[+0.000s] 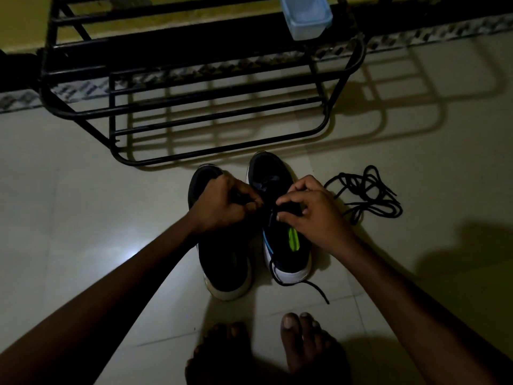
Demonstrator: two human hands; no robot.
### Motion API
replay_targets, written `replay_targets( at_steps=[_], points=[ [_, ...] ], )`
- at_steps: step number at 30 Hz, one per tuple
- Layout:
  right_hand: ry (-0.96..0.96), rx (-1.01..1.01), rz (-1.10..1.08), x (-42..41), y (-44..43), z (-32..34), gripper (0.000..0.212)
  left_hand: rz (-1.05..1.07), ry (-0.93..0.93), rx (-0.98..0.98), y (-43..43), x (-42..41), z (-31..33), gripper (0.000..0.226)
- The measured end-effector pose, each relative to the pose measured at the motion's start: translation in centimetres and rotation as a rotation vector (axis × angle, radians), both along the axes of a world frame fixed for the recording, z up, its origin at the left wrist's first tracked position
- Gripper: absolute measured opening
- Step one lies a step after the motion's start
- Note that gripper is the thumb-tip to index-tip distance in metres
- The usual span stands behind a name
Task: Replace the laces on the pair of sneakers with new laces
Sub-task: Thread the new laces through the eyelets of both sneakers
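Pale tiles (83, 204) bear black, white-soled sneakers (222, 262), one lace (318, 292) seemingly half-threaded.

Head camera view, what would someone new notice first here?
The left hand and right hand meet at centre, pinching a black lace over the right-side sneaker. A tangle of loose black laces lies on the floor to its right, and a black metal shoe rack stands behind.

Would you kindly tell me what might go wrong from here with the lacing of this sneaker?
The lace, pinched by left hand and right hand, trails past the heel of the sneaker toward a bare foot; a step on it may yank it out. Black lace on a dark sneaker in dim light: an eyelet may be missed. The loose laces beside it may tangle.
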State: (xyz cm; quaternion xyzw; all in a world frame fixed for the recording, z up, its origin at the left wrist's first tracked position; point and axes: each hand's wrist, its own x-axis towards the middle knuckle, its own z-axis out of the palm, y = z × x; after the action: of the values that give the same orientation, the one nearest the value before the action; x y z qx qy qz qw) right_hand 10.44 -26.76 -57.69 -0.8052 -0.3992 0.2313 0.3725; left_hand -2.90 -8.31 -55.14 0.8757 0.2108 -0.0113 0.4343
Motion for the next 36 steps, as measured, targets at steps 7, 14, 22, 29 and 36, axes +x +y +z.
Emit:
replay_targets(
  at_steps=[7, 14, 22, 29, 36],
  points=[
    [0.035, 0.005, -0.006, 0.13, 0.09, -0.08, 0.028, 0.029, -0.072, -0.145, -0.33, -0.20, -0.09, 0.012],
    [0.037, 0.003, -0.011, 0.18, 0.11, -0.02, 0.029, 0.079, -0.141, -0.237, -0.41, -0.26, 0.01, 0.010],
    [0.031, -0.003, -0.011, 0.22, 0.29, -0.08, 0.027, 0.115, -0.115, -0.214, -0.62, -0.09, 0.09, 0.006],
    [0.036, -0.012, -0.016, 0.23, 0.39, -0.05, 0.027, 0.086, -0.029, -0.105, -0.52, 0.10, -0.36, 0.004],
    [0.076, -0.016, -0.027, 0.23, 0.50, -0.02, 0.026, 0.059, -0.036, -0.043, -0.62, 0.18, -0.44, 0.007]
  ],
)
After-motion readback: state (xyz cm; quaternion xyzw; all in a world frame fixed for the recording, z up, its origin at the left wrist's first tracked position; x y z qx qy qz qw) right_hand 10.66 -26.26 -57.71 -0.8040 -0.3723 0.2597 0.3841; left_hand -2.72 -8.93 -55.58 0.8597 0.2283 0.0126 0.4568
